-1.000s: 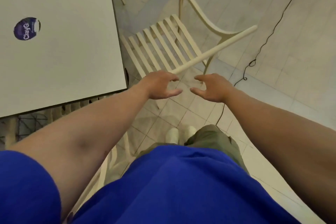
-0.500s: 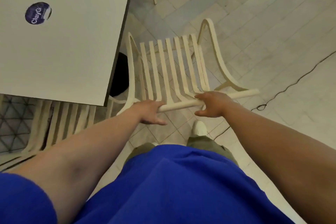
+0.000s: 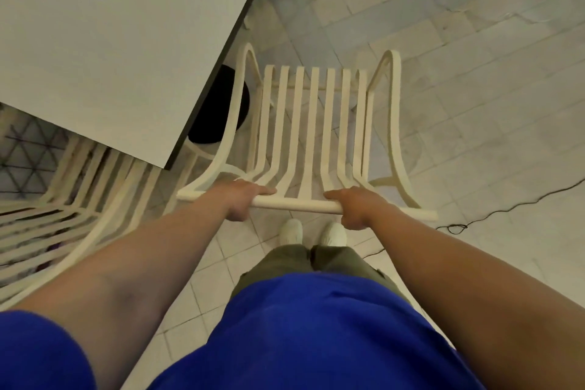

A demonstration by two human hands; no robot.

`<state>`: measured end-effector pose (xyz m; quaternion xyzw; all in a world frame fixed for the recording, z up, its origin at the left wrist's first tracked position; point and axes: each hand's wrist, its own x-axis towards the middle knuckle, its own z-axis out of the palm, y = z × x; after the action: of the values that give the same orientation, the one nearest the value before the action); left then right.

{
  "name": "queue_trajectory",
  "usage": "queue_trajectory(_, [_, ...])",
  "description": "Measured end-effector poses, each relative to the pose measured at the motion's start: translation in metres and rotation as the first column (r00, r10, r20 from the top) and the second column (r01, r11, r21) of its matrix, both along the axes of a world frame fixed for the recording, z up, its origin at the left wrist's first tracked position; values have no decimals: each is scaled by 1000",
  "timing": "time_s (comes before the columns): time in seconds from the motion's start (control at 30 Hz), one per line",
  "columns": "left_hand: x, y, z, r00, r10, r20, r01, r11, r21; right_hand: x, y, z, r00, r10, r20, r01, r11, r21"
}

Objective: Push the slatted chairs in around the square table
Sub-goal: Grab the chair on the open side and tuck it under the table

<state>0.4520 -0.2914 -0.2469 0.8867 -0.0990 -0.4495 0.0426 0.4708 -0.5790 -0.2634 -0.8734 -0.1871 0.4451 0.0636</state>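
Both hands are clenched over the top rail (image 3: 297,206) of the slatted chair (image 3: 319,123), palms down: the left hand (image 3: 242,199) sits a little left of the rail's middle, the right hand (image 3: 354,207) a little right of it, with a bare stretch of rail between them. Neither grip is nearer the work; they are matched on either side of the chair's centre line.

From the rail, the chair's slats run straight away from the person, so its long axis points forward, away from the body. The bench (image 3: 133,51) does not lie on that line. It stands forward and to the left of the chair, and its near corner comes just beside the chair's left arm loop (image 3: 235,123), while the rest of the seat stands clear of the bench over open floor tiles (image 3: 474,89).

Judged from this, a straight push would slide the chair along the bench's right edge, not under it; the move seems to call for swinging the chair leftward to face that edge first.

A second slatted chair (image 3: 76,199) lies left of the held chair, partly tucked under the bench's near edge.
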Motion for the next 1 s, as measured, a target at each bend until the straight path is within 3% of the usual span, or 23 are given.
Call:
queue_trajectory(0.63, [3, -22, -6, 998, 45, 36, -45, 999, -18, 17, -24, -2, 999, 22, 38, -21, 999, -29])
queue_trajectory(1.0, [17, -112, -2, 974, 222, 39, -223, 975, 24, 84, -97, 1, 976, 215, 39, -214, 976, -27])
